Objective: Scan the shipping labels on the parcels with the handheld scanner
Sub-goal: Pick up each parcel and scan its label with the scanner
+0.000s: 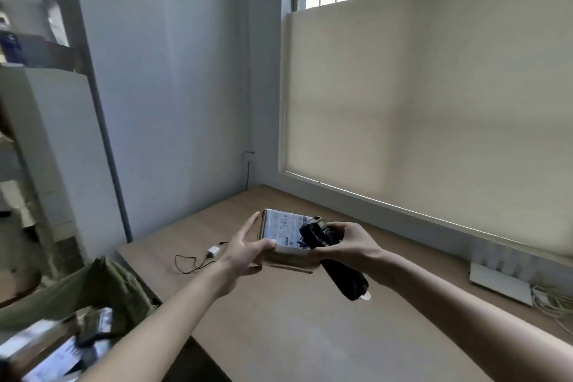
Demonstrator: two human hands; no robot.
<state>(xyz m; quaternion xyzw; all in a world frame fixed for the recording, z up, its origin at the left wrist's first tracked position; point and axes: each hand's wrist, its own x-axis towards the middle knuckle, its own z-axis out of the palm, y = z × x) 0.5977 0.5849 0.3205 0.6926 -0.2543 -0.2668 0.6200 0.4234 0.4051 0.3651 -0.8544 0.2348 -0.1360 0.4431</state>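
We see a brown cardboard parcel, matt, with a white paper label under glossy film. The scanner looks like black plastic, slightly shiny. Table is pale wood-look laminate, smooth, matt. Window blind is beige cloth, matt. A green bag looks like rough woven cloth.

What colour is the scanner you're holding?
Black. The scanner, gripped by the right hand, shows best in the head view.

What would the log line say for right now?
left hand: holds parcel | right hand: grips scanner over label
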